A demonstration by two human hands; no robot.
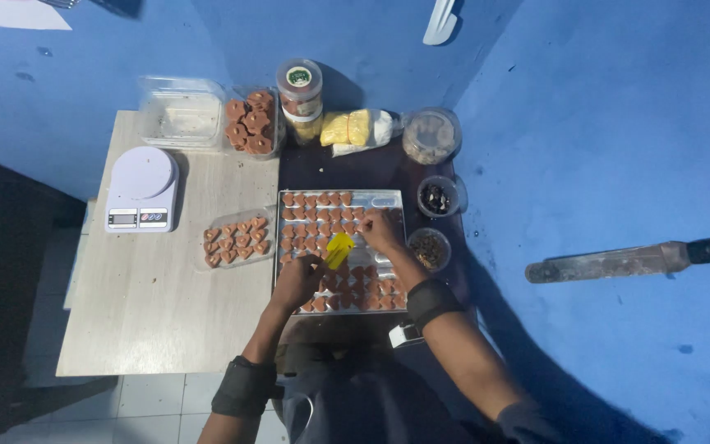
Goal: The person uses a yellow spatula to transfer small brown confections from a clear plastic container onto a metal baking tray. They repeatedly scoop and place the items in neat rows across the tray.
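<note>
Head view: left hand (pixel 296 282) grips a yellow scraper (pixel 338 249) over the metal tray (pixel 384 200) at worktop centre; right hand (pixel 380 231), at the scraper's two o'clock, fingers curled, touches heart-shaped chocolates (pixel 310 212). Judged step: lifting pieces; next needs careful prying.

Both forearms extend forward from the bottom edge, converging slightly. Each carries a dark band: the left near the elbow, the right at the wrist. Left hand (pixel 296 282) is curled, knuckles up, fingers bent downward and inward. Right hand (pixel 381 232) reaches farther forward, palm down, fingers loosely bent. The hands are close together, not touching.
</note>
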